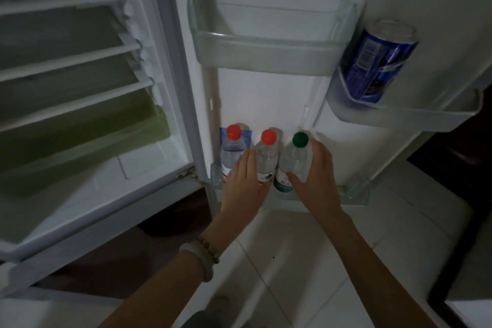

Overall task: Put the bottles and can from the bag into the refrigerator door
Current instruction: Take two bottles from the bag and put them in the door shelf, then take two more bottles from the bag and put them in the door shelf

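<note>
Standing in the bottom door shelf (356, 196), three bottles are being steadied: the middle red-capped bottle (266, 160) is being gripped by the left hand (243, 184), the green-capped bottle (294, 160) by the right hand (315, 176). The blue can (376, 61) is being kept in a higher door shelf (431, 117).

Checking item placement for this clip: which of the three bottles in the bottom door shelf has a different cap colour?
The rightmost bottle, under the right hand, has a dark green cap; the other two bottles have red-orange caps.
</note>
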### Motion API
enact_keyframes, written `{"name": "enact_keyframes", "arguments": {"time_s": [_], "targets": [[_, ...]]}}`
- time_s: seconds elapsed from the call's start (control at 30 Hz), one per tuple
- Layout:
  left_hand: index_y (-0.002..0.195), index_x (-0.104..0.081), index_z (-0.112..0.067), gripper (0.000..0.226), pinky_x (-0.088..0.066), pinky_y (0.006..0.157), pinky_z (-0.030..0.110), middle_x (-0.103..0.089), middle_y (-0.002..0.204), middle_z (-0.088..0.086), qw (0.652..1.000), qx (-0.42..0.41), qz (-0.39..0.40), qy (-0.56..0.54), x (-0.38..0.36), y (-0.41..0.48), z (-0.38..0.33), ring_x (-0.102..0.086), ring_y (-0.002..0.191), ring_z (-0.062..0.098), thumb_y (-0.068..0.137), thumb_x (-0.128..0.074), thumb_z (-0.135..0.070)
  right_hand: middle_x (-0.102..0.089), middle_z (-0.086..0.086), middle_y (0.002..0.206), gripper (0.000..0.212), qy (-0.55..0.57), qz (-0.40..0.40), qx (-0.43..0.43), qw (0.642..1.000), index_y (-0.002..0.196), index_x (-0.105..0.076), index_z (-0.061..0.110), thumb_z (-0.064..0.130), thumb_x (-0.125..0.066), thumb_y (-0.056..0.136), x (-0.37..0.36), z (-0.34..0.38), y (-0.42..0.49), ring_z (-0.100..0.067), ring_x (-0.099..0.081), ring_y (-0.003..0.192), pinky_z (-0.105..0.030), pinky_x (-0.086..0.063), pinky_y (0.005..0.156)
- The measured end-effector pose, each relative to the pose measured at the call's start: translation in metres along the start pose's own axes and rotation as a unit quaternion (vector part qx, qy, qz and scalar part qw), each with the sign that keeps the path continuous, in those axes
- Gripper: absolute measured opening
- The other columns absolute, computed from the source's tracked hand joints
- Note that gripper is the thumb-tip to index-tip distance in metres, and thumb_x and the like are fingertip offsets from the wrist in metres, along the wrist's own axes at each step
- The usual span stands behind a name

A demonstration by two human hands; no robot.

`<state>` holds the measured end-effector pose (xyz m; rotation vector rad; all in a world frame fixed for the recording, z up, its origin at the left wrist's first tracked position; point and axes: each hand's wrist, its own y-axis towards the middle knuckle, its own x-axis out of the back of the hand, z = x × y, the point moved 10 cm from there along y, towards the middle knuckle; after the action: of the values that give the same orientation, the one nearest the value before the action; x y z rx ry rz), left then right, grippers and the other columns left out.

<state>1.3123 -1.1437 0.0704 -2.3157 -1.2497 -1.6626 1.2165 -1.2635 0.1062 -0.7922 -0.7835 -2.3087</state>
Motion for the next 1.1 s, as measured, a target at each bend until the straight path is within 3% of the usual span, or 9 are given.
{"name": "enact_keyframes", "arguments": {"time_s": [0.1,0.2,0.33,0.43,0.63,0.8,0.87,1.0,1.1], "targets": [[0.138,-0.037,0.003,0.078,-0.037,0.106,0.050,-0.044,0.141,0.021,0.995,0.007,0.012,0.099,0.019,-0.021,0.001,-0.042,0.131,0.035,0.080,-0.062,-0.042,-0.042,-0.023,0.137,0.070,-0.047,0.011,0.090,0.995,0.136,-0.036,0.002,0.018,-0.073,0.078,0.000,0.041,-0.022,-0.035,-0.040,0.126,-0.042,-0.036,0.103],[0.135,-0.042,0.002,0.082,-0.035,0.106,0.049,-0.046,0.139,0.021,0.988,0.023,-0.002,0.155,0.038,-0.051,0.009,-0.044,0.130,0.034,0.072,-0.073,-0.039,-0.052,-0.024,0.127,0.056,-0.058,0.053,0.182,0.980,0.129,-0.042,0.000,0.028,-0.060,0.084,-0.021,0.073,-0.045,-0.033,-0.046,0.118,-0.037,-0.037,0.103],[0.131,-0.047,0.001,0.071,-0.044,0.100,0.046,-0.051,0.136,0.020,0.975,0.099,-0.019,0.195,0.074,-0.100,0.043,-0.050,0.125,0.032,0.076,-0.064,-0.041,-0.051,-0.023,0.128,0.066,-0.047,0.149,0.248,0.956,0.130,-0.042,0.002,0.015,-0.074,0.073,-0.073,0.109,-0.082,-0.037,-0.048,0.118,-0.046,-0.043,0.099],[0.130,-0.049,0.001,0.076,-0.043,0.100,0.046,-0.053,0.133,0.019,0.952,0.199,0.003,0.232,0.105,-0.155,0.086,-0.052,0.123,0.032,0.070,-0.074,-0.040,-0.050,-0.021,0.129,0.066,-0.043,0.216,0.303,0.927,0.130,-0.044,0.004,0.017,-0.076,0.073,-0.116,0.150,-0.120,-0.036,-0.048,0.119,-0.045,-0.044,0.098],[0.135,-0.044,-0.002,0.084,-0.042,0.101,0.041,-0.053,0.135,0.015,0.881,0.401,0.019,0.252,0.183,-0.288,0.159,-0.052,0.123,0.030,0.069,-0.075,-0.044,-0.055,-0.018,0.122,0.066,-0.010,0.321,0.443,0.837,0.127,-0.047,0.003,0.017,-0.078,0.071,-0.194,0.255,-0.207,-0.034,-0.054,0.113,-0.046,-0.047,0.094],[0.149,-0.010,-0.007,0.078,-0.014,0.115,0.036,-0.021,0.155,0.010,0.826,0.498,-0.006,0.264,0.248,-0.391,0.196,-0.021,0.142,0.023,0.092,-0.047,-0.047,-0.053,-0.021,0.126,0.066,0.023,0.400,0.506,0.764,0.129,-0.047,0.000,0.017,-0.076,0.072,-0.253,0.339,-0.299,-0.037,-0.051,0.116,-0.048,-0.044,0.097],[0.149,-0.012,-0.008,0.078,-0.015,0.115,0.036,-0.023,0.155,0.010,0.804,0.532,-0.009,0.266,0.271,-0.435,0.213,-0.022,0.142,0.023,0.092,-0.048,-0.047,-0.053,-0.022,0.125,0.066,0.036,0.427,0.520,0.739,0.128,-0.047,-0.001,0.014,-0.077,0.072,-0.272,0.369,-0.337,-0.038,-0.051,0.116,-0.045,-0.042,0.097],[0.143,-0.032,-0.007,0.077,-0.031,0.109,0.040,-0.043,0.144,0.012,0.759,0.595,-0.043,0.261,0.321,-0.520,0.250,-0.041,0.132,0.028,0.083,-0.063,-0.044,-0.048,-0.017,0.132,0.068,0.054,0.471,0.554,0.684,0.135,-0.040,0.003,0.017,-0.073,0.077,-0.311,0.429,-0.414,-0.030,-0.045,0.123,-0.039,-0.038,0.101],[0.145,-0.026,-0.011,0.077,-0.026,0.111,0.038,-0.036,0.148,0.009,0.738,0.626,-0.042,0.247,0.350,-0.572,0.277,-0.034,0.136,0.026,0.087,-0.054,-0.053,-0.042,-0.012,0.138,0.068,0.069,0.503,0.560,0.655,0.139,-0.034,0.009,0.020,-0.068,0.081,-0.338,0.471,-0.467,-0.024,-0.039,0.127,-0.033,-0.033,0.103]]}}
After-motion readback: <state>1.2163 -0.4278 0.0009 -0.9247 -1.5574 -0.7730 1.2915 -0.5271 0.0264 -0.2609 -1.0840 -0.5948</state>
